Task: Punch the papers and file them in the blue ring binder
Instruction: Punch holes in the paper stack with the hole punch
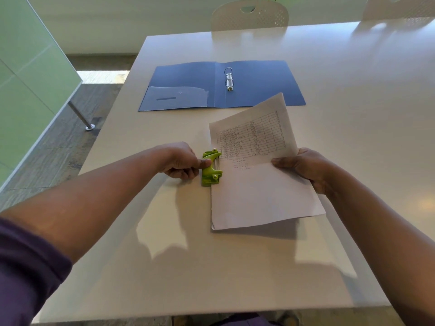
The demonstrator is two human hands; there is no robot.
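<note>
Bright daylight from ahead, glare on the glossy table [329, 67], soft arm shadows, wide-angle bending at edges

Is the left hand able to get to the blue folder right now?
Probably yes. Bare table lies between the left hand and the blue folder, but the hand grips the green hole punch.

I have one view only, from the camera worn on the head, looking forward and steeply down over the bench [235, 267]. It sits close above the near edge; the wide lens bends the bench's sides, and chairs [249, 16] show beyond its far edge.
</note>
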